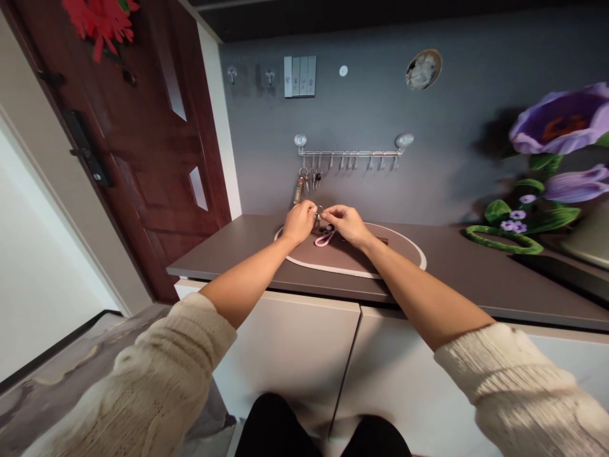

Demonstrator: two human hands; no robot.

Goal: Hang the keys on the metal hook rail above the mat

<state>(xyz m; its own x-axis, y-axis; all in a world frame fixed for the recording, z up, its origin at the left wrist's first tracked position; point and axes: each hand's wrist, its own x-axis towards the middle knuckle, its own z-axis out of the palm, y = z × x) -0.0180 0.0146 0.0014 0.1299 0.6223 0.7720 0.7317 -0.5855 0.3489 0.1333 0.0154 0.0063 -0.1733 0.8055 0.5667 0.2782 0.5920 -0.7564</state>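
Observation:
Between my two hands, just above the counter, is a metal key ring [320,209]. My left hand [299,222] pinches its left side, and my right hand [348,225] pinches at its right side with thumb and forefinger. Below the fingers a pink strap loop [325,240] shows, with small dark pieces near it partly hidden by my right hand. All this is over an oval brown mat [352,263] with a white rim. Behind my hands, bunches of keys [313,179] hang from the left end of a clear hook rail [352,154], one with a brown tag [299,190].
Purple flowers [552,133] with green leaves stand at the right of the dark counter [476,279]. White cabinet doors [290,336] are below the counter's front edge. A dark red door [157,146] is at the left. A switch panel [300,77] is on the grey wall.

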